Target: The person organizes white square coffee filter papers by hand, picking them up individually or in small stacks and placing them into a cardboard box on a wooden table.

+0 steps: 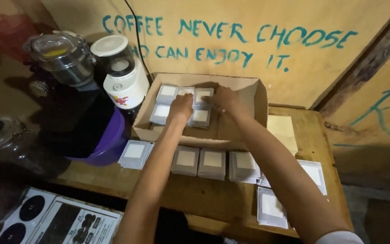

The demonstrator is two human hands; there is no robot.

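Both arms reach into an open cardboard box (253, 97) on a wooden table. My left hand (181, 106) rests on small grey packets with pale square labels (165, 92) stacked at the box's back left. My right hand (224, 99) presses its fingers on the neighbouring packets (201, 116). Whether either hand grips a packet I cannot tell. More of the same grey packets (213, 162) lie in a row on the table in front of the box.
A white and purple blender (123, 81) and a glass-lidded grinder (62, 56) stand left of the box. A glass jar (1, 140) sits at the far left. Printed sheets (64, 221) lie below the table edge. A painted wall rises behind.
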